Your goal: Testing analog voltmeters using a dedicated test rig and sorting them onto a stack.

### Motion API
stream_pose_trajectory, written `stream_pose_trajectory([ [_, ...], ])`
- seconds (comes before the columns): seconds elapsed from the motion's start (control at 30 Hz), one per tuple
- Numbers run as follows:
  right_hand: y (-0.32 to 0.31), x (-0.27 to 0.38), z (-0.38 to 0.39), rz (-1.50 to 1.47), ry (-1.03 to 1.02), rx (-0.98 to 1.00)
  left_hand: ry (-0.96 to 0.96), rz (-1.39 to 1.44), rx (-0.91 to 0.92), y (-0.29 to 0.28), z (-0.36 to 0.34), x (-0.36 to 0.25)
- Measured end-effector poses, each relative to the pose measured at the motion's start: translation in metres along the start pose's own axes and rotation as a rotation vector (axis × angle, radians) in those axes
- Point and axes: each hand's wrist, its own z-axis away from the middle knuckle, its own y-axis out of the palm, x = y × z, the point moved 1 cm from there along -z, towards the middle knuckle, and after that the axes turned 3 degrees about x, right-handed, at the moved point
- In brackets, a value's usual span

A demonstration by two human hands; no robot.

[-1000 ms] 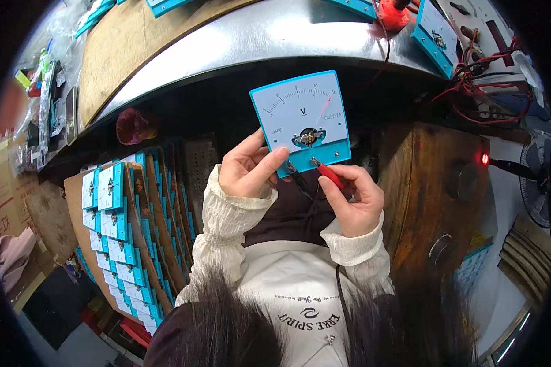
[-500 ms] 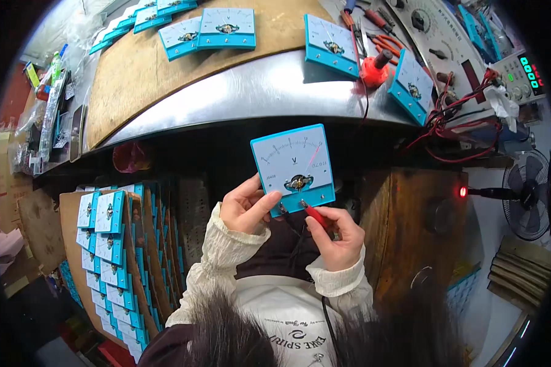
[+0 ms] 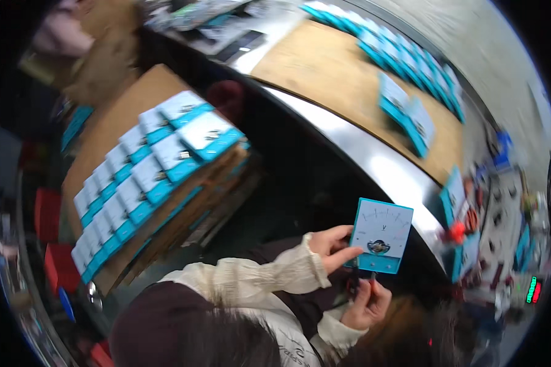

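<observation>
My left hand (image 3: 335,249) grips the left edge of a blue-framed panel voltmeter (image 3: 382,229), thumb on its front. The meter is held with its white dial face up, its coil mechanism showing in a cut-out above the blue lower strip. Just below that strip, my right hand (image 3: 366,307) pinches a red test probe (image 3: 373,282), pointed up at the meter's lower edge. Blur hides whether the probe tip touches a terminal. A dark lead (image 3: 354,275) lies by the lower left corner, under my left thumb.
To the left, rows of similar meters (image 3: 151,153) lie on stacked brown boards (image 3: 183,235). More meters (image 3: 404,58) stand on the wooden board (image 3: 312,61) on the metal bench. Bench instruments (image 3: 496,226) and a red-topped tool (image 3: 456,232) sit at the right. A phone (image 3: 242,46) lies at the bench's far edge.
The view has swung to the left, so the stacked meters fill more of it and my hands sit farther right. Both hands still hold the voltmeter and the red probe.
</observation>
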Motion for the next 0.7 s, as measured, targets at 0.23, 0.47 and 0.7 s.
stream_pose_trajectory([
  [0.23,0.082,0.038,-0.014,0.261,-0.383,0.465,0.169,-0.153,-0.393,-0.06,0.047,-0.022],
  [0.47,0.104,0.036,-0.001,0.109,-0.46,0.743,0.707,-0.554,-0.991,-0.18,0.202,-0.078],
  [0.7,0.055,-0.028,-0.035,0.043,0.051,0.453,0.044,-1.251,-1.928,-0.358,0.453,-0.119],
])
